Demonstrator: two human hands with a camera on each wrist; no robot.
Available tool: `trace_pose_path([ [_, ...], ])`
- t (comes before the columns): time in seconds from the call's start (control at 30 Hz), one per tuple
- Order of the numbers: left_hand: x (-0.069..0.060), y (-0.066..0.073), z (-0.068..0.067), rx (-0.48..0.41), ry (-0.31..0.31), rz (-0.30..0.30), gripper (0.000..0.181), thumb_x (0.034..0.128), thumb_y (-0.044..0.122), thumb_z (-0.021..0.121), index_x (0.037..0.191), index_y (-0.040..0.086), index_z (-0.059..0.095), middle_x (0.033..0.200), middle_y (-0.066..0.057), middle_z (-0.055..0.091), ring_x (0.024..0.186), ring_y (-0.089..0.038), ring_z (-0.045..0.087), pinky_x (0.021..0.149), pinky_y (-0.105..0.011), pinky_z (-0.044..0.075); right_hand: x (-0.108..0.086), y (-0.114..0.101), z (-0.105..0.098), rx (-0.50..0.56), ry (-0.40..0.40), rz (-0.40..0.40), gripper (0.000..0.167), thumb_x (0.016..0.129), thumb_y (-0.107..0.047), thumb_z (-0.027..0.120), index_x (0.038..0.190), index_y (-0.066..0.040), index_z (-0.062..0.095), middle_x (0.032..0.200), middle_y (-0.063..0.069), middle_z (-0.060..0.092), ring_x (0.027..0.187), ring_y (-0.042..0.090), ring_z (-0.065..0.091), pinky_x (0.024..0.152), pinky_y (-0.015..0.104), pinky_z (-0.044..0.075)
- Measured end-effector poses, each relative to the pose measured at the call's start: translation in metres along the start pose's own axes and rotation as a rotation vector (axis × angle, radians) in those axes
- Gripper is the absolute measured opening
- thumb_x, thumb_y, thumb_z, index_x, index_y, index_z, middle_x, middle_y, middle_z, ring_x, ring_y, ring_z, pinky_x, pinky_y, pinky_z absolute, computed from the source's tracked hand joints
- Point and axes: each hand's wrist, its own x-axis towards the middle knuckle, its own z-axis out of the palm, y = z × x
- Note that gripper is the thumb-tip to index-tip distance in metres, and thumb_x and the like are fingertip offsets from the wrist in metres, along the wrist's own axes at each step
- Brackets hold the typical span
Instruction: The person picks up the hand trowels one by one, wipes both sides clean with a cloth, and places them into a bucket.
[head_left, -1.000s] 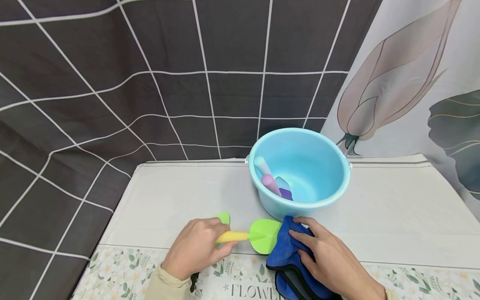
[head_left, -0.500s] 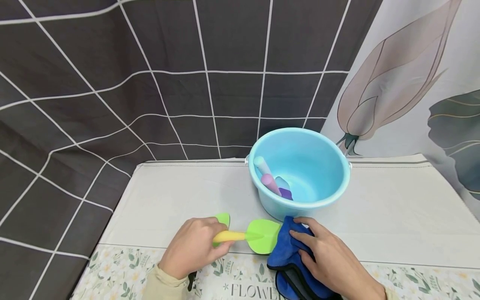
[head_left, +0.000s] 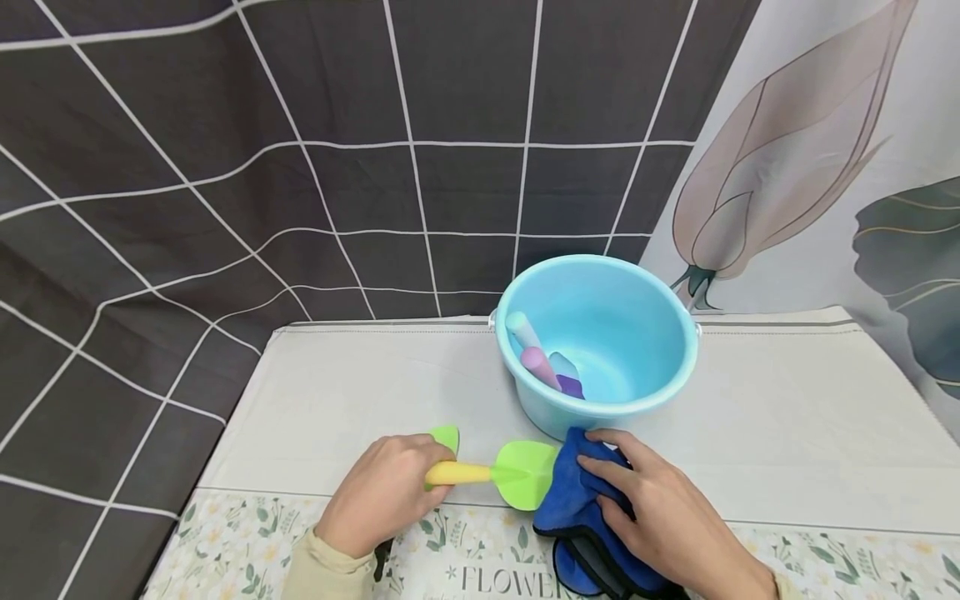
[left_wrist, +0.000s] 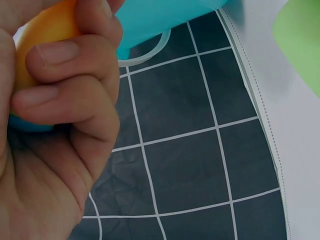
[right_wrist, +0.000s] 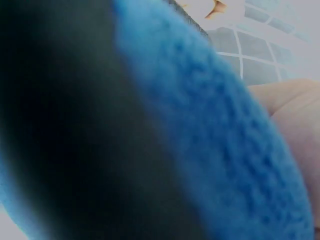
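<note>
In the head view my left hand [head_left: 386, 492] grips the yellow handle of a toy shovel [head_left: 525, 475] with a lime-green blade. The left wrist view shows fingers curled round that yellow handle [left_wrist: 42, 30]. At the blade's right edge lies a blue cloth [head_left: 573, 492] with black edging, which my right hand [head_left: 656, 508] holds bunched, hiding part of the blade's tip. Up close, the cloth's fuzzy pile [right_wrist: 215, 125] fills most of the right wrist view. Another green piece [head_left: 447, 437] shows just behind the left hand; what it belongs to is hidden.
A light blue bucket [head_left: 600, 408] stands right behind the cloth. Inside it lean a pale blue handle [head_left: 522, 329] and a pink one [head_left: 540, 367]. The table has a white cover [head_left: 360, 375] and a floral strip [head_left: 240, 542] in front. Dark checked fabric [head_left: 465, 192] hangs behind.
The left hand and shovel have moved slightly left, with the blade's exposed part staying beside the cloth. The cloth's lower folds have shifted a little under the right hand. The bucket stays put.
</note>
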Motion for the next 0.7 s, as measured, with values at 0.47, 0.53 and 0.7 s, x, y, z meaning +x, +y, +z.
trace_pose_path([
  [0.47, 0.0016, 0.0041, 0.0024, -0.036, -0.047, -0.008, 0.019, 0.0740, 0.010, 0.081, 0.091, 0.015, 0.072, 0.070, 0.013, 0.057, 0.054, 0.000, 0.042, 0.053, -0.019, 0.042, 0.0003, -0.0014, -0.0013, 0.031, 0.071, -0.066, 0.048, 0.073, -0.013, 0.087, 0.119, -0.012, 0.074, 0.135, 0.007, 0.056, 0.116, 0.022, 0.062, 0.082, 0.037, 0.058],
  [0.53, 0.0017, 0.0046, 0.0030, -0.033, -0.040, 0.001, 0.018, 0.0740, 0.011, 0.081, 0.090, 0.015, 0.073, 0.068, 0.014, 0.056, 0.053, 0.001, 0.042, 0.053, -0.019, 0.041, 0.0000, -0.0020, -0.0014, 0.032, 0.080, -0.080, 0.048, 0.073, -0.014, 0.087, 0.119, -0.012, 0.074, 0.136, 0.006, 0.055, 0.116, 0.022, 0.061, 0.081, 0.037, 0.058],
  [0.7, 0.0018, 0.0067, 0.0038, -0.018, -0.025, 0.011, 0.017, 0.0732, 0.013, 0.081, 0.088, 0.016, 0.073, 0.067, 0.015, 0.055, 0.052, 0.001, 0.041, 0.051, -0.019, 0.040, -0.0007, -0.0039, -0.0016, 0.050, 0.093, -0.120, 0.050, 0.073, -0.014, 0.086, 0.122, -0.014, 0.073, 0.139, 0.004, 0.053, 0.119, 0.021, 0.060, 0.082, 0.037, 0.058],
])
